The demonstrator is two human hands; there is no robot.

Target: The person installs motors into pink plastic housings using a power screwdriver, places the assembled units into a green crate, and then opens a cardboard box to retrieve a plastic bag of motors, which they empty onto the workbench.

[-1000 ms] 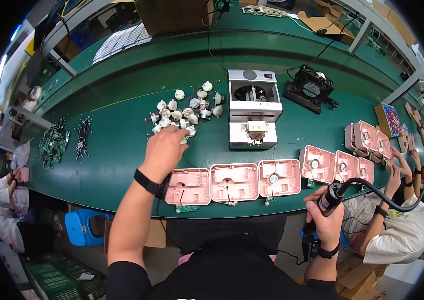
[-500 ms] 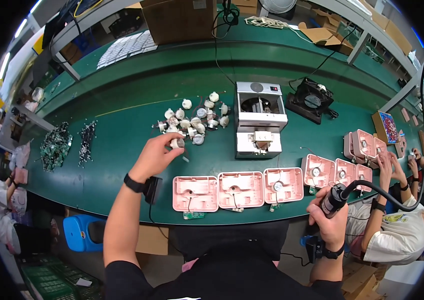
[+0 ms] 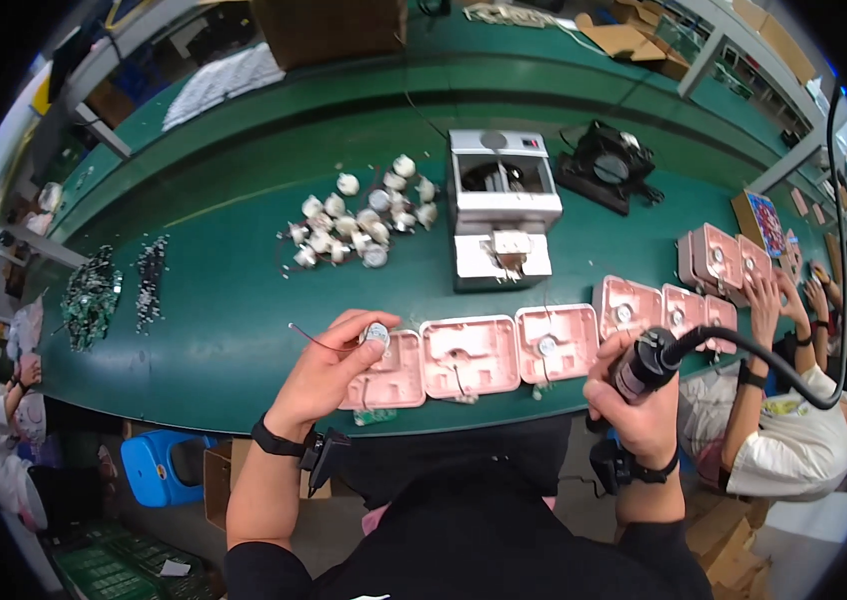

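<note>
My left hand [image 3: 319, 385] pinches a small round motor [image 3: 376, 334] with a thin red lead, above the leftmost pink plastic housing [image 3: 402, 378]. Closed around a black electric screwdriver [image 3: 636, 372] is my right hand [image 3: 650, 418]; a thick black cable leaves the tool, and its tip is hidden. The second pink housing [image 3: 492, 338] has no motor in it. A round metal motor sits inside the third pink housing [image 3: 576, 345]. Small circuit boards hang at the housings' front edges. Several loose white motors [image 3: 347, 222] lie piled on the green bench [image 3: 214, 300].
A grey screw feeder [image 3: 506, 210] stands behind the housings, with a black fan [image 3: 609, 165] beside it. More pink housings [image 3: 719, 255] are at right, near a co-worker's hands [image 3: 766, 305]. Dark small parts [image 3: 94, 300] are heaped at left. A blue stool [image 3: 159, 468] stands below.
My left hand has come back from the motor pile toward me, carrying a motor over the leftmost housing. My right hand still grips the screwdriver, slightly shifted left. The whole view has shifted a little.
</note>
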